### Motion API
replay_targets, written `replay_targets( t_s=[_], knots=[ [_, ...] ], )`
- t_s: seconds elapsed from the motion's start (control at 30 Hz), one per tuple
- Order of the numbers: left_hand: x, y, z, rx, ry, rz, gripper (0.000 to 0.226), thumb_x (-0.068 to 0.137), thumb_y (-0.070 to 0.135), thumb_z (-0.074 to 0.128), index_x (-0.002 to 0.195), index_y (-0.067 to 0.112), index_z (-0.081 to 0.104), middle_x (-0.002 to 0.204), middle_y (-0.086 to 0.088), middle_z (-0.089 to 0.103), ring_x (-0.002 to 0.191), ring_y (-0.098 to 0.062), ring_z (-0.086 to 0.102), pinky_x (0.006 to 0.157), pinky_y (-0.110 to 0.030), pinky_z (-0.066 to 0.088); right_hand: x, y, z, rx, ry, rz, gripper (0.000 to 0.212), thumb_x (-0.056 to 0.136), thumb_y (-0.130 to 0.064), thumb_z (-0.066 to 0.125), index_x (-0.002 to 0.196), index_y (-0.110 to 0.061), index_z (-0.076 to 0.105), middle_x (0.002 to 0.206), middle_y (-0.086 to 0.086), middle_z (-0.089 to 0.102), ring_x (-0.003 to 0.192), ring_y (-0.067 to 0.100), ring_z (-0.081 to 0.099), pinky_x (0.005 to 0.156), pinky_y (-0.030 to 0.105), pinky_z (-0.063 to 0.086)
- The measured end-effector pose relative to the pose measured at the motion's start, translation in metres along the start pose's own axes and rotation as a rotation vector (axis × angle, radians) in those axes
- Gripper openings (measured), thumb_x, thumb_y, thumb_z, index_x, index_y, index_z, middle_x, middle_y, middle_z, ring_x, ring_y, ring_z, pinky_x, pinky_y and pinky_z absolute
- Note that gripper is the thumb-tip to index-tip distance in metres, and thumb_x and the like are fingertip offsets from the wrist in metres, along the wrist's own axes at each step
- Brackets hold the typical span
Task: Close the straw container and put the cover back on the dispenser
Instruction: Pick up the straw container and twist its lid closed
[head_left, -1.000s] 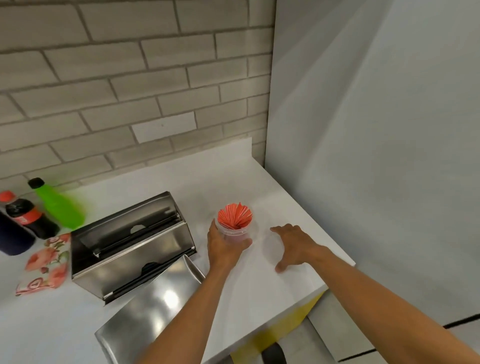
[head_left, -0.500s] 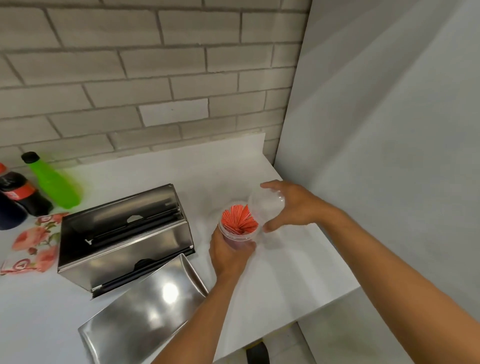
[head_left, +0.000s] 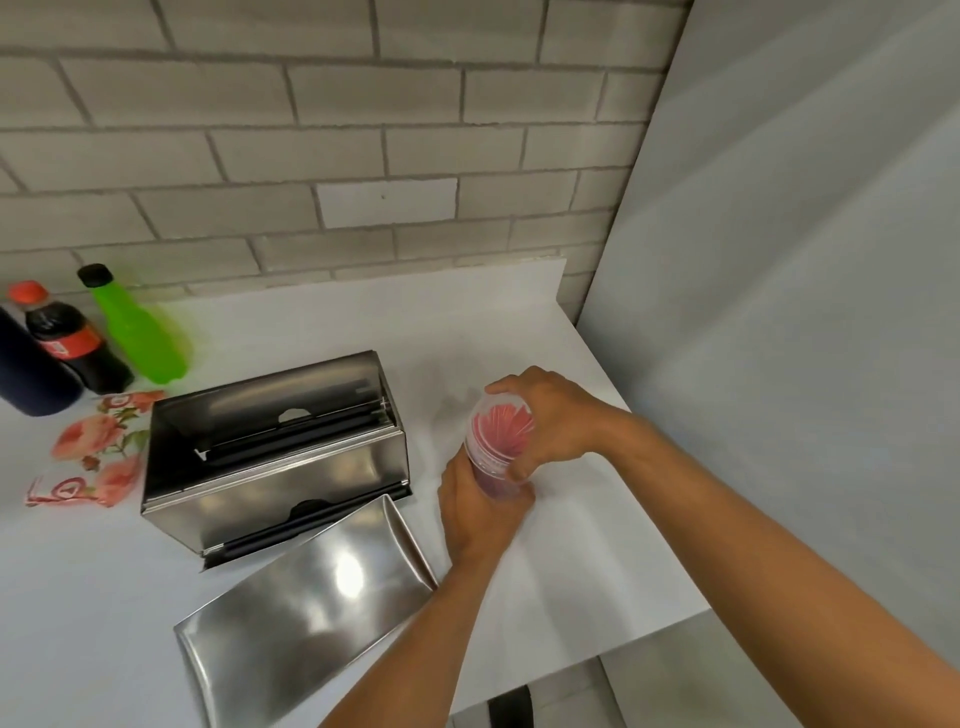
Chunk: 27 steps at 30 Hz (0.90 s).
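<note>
A clear straw container (head_left: 491, 465) full of red straws stands on the white counter (head_left: 597, 545). My left hand (head_left: 475, 512) grips its lower part from the near side. A clear lid (head_left: 501, 423) sits over its mouth, with my right hand (head_left: 553, 415) wrapped over the lid from the right. To the left stands the steel dispenser (head_left: 270, 467), open on top. Its curved steel cover (head_left: 306, 608) lies loose on the counter in front of it.
A green bottle (head_left: 137, 332), a cola bottle (head_left: 67, 343) and a dark bottle (head_left: 28, 371) stand at the back left. Floral napkins (head_left: 93, 454) lie left of the dispenser. A brick wall is behind, a grey wall to the right. The counter's edge runs close on the right.
My right hand picked the clear lid up off the counter and brought it over the container's mouth. My left hand kept its hold on the container.
</note>
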<state>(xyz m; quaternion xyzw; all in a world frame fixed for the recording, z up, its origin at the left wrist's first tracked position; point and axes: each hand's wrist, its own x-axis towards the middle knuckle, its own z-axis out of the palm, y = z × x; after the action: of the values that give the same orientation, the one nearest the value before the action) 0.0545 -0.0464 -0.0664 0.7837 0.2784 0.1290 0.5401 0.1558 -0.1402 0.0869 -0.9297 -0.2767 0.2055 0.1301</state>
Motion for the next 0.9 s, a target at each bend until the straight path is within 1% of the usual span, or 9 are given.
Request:
replay_targets(
  t_s=[0.17,0.37,0.47,0.7,0.9],
  knots=[
    [0.0000,-0.0020,0.0005,0.017,0.000,0.011,0.099,0.047,0.058,0.086,0.138,0.038,0.053,0.122,0.012,0.063,0.114,-0.017,0.063,0.092,-0.041,0.061,0.0038,-0.0043,-0.0014,-0.034,-0.037,-0.008,0.119,0.051,-0.042,0.098,0.154,-0.040,0.037,0.141,-0.002,0.044,0.131,0.024,0.044,0.099,0.039,0.052],
    [-0.0006,-0.0026,-0.0004,0.011,0.001,0.045,0.099,0.049,0.056,0.087,0.139,0.031,0.054,0.125,0.008,0.064,0.117,-0.019,0.062,0.096,-0.043,0.059,0.0056,-0.0066,0.0013,-0.064,-0.060,-0.006,0.121,0.051,-0.039,0.099,0.155,-0.039,0.037,0.140,-0.002,0.044,0.132,0.024,0.044,0.101,0.040,0.052],
    [-0.0004,-0.0030,-0.0003,0.001,0.006,0.062,0.099,0.051,0.054,0.089,0.140,0.029,0.055,0.125,0.008,0.064,0.118,-0.019,0.062,0.098,-0.045,0.058,0.0062,-0.0071,0.0002,-0.065,-0.069,0.001,0.121,0.051,-0.041,0.099,0.155,-0.040,0.036,0.140,-0.001,0.044,0.132,0.025,0.044,0.101,0.042,0.053],
    [-0.0009,-0.0029,-0.0011,-0.003,0.000,0.054,0.099,0.050,0.056,0.087,0.141,0.031,0.054,0.127,0.008,0.063,0.118,-0.019,0.062,0.097,-0.045,0.059,0.0042,-0.0090,-0.0013,-0.072,-0.064,0.018,0.120,0.051,-0.046,0.097,0.154,-0.040,0.036,0.140,-0.002,0.044,0.131,0.024,0.044,0.100,0.040,0.053],
    [-0.0011,-0.0034,-0.0006,-0.011,0.002,0.057,0.096,0.051,0.056,0.086,0.138,0.031,0.056,0.124,0.009,0.064,0.116,-0.017,0.062,0.096,-0.044,0.059,0.0015,-0.0109,-0.0002,-0.096,-0.059,0.037,0.121,0.051,-0.052,0.094,0.155,-0.038,0.035,0.140,-0.002,0.044,0.131,0.024,0.045,0.099,0.040,0.054]
  ],
)
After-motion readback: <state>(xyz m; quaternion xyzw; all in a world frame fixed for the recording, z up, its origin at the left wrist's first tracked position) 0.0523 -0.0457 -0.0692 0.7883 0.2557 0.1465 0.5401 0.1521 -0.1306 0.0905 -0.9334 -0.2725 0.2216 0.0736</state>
